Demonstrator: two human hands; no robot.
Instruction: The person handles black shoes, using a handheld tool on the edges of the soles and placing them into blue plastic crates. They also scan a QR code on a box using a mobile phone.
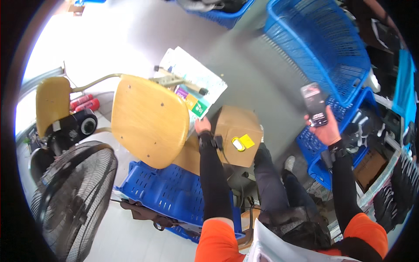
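Holding two items, one per hand. Your left hand (202, 125) rests on the left edge of one brown cardboard box (238, 135), fingers laid flat against that side rather than curled round it; the box sits low and central, just above your knees, and carries one yellow label (247, 140) on its near face. Your right hand (326, 129) is closed round the lower end of one black phone (314, 104), screen lit, held upright and well apart from the box.

Edges and room — left of the box, the yellow chair seat (149, 119) stands just beside your left wrist, with a sheet of coloured printed paper (195, 83) behind it. Grey floor (257, 78) lies open beyond the box's far edge. Blue plastic crates, three counted: one large (323, 48) at upper right, one (318, 153) under the phone hand, one (166, 187) below the chair. One black floor fan (72, 196) at lower left.
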